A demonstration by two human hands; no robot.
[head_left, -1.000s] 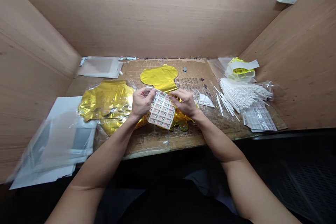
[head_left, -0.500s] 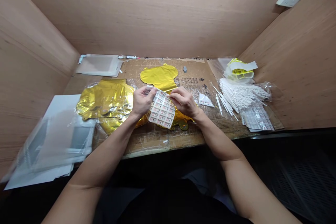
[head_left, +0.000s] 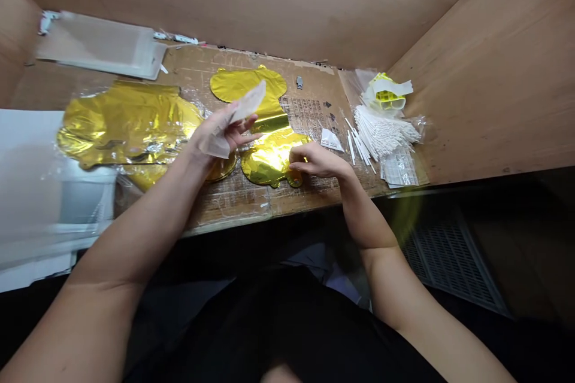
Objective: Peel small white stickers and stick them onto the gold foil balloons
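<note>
My left hand (head_left: 215, 134) is closed on a sheet of small printed stickers (head_left: 249, 102), tilted so that its pale side faces me. It hovers over the left part of a flat gold foil balloon (head_left: 269, 158). My right hand (head_left: 317, 158) is at the balloon's lower right lobe, thumb and fingers pinched close to the foil. Whatever lies between those fingertips is too small to make out. More gold foil balloons (head_left: 130, 125) lie in clear plastic to the left, partly behind my left forearm.
At the right lie white sticks (head_left: 386, 131), a yellow and white roll (head_left: 389, 96) and bagged sticker sheets (head_left: 399, 169). A small white scrap of labels (head_left: 331, 139) and a grey clip (head_left: 299, 82) lie nearer the middle. Clear plastic sleeves (head_left: 99, 45) sit back left. Wooden walls enclose the bench.
The sticker sheet, earlier held between both hands, is now in my left hand alone and turned away. My right hand has let go of it and moved down to the foil. The view has shifted.
</note>
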